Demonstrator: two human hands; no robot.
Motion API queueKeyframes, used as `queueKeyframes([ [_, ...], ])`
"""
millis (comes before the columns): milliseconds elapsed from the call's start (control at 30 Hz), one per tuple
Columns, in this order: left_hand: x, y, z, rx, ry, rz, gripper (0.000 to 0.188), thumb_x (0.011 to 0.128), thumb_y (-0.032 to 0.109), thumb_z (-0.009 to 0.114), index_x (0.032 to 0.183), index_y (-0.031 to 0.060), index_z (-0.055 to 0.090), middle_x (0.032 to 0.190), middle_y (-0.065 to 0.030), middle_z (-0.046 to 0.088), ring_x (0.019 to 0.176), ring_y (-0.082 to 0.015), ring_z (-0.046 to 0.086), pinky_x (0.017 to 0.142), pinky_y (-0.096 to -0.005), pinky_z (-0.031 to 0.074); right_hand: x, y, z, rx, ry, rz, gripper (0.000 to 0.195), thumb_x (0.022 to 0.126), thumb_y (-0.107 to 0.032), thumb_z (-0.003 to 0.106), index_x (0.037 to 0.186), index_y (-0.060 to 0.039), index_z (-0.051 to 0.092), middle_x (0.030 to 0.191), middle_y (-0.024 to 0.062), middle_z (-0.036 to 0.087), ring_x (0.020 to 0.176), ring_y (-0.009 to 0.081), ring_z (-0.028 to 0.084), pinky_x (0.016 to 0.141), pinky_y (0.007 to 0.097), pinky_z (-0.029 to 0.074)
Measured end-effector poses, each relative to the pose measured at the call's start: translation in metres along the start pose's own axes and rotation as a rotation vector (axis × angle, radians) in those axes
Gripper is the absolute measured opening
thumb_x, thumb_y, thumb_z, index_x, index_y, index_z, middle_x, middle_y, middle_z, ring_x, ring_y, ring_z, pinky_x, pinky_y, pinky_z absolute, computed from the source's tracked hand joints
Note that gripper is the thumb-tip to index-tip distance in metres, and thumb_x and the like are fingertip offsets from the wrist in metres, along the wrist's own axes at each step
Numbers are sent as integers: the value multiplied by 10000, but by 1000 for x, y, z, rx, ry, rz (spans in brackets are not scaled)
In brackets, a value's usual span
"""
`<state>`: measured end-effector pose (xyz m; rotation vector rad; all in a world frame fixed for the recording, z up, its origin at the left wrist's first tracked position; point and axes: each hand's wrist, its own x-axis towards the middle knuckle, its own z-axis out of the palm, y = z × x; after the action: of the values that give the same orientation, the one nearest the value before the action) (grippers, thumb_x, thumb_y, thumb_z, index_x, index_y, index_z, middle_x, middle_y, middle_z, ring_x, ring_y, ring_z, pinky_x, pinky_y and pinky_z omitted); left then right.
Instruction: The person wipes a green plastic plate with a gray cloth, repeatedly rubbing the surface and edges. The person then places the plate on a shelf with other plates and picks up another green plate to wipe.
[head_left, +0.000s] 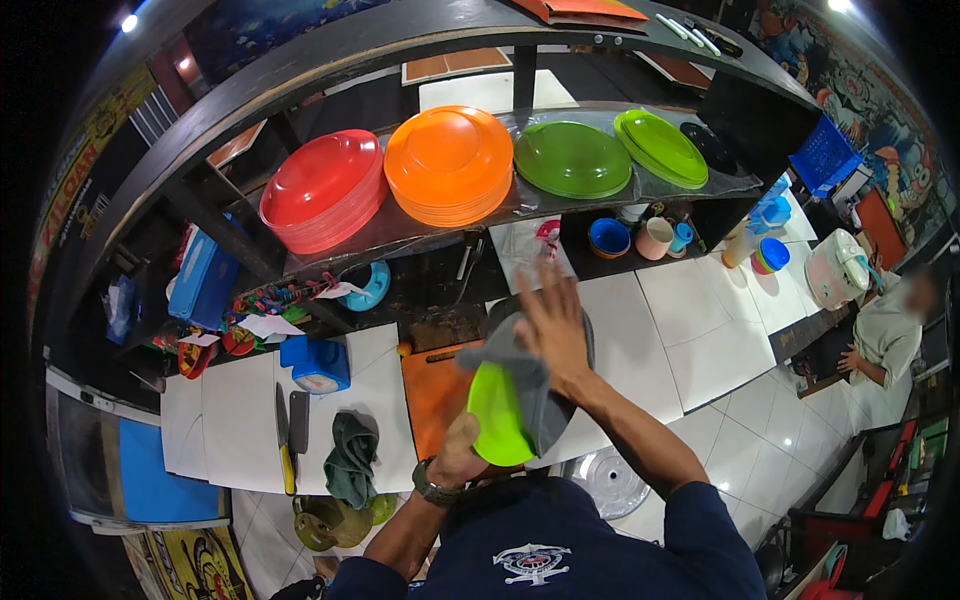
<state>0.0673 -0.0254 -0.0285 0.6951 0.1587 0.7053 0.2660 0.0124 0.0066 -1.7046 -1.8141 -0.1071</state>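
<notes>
My left hand (459, 450), with a watch at the wrist, grips the near left edge of a lime green plate (495, 420). A grey cloth (536, 382) drapes over the plate's right part. My right hand (555, 322), blurred, is raised over the cloth with fingers spread; whether it touches the cloth cannot be told. Beneath them lies an orange cutting board (435, 390). Behind the cloth a dark round object is partly hidden. On the shelf ahead stand stacks of red plates (326, 187), orange plates (450, 161), dark green plates (574, 157) and light green plates (664, 150).
Left on the white counter lie a yellow-handled knife (285, 442), a cleaver (298, 424), a dark green cloth (351, 457) and a blue kitchen scale (319, 365). Cups (655, 238) and bowls (609, 238) stand under the shelf. A person (889, 330) is at the far right, beside a rice cooker (836, 270).
</notes>
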Motion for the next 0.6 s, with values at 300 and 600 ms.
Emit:
queueKeyframes([
  [300,2,-6,-3,-164,128,64,598,968,451,432,1388,35,341,1332,-108,491,1241,-244,473,1055,-423,364,-22,-56,0,101,-205,-221,701,880,-352,516,1478,-102,247,1527,204,199,1417,382,165,1136,547,119],
  [600,18,-1,5,-45,285,170,606,978,506,355,1381,54,369,1321,-112,498,1203,-249,489,1039,-411,373,-40,-47,45,-4,-146,117,567,853,-216,498,1270,147,373,1382,360,316,1365,455,227,1145,518,143],
])
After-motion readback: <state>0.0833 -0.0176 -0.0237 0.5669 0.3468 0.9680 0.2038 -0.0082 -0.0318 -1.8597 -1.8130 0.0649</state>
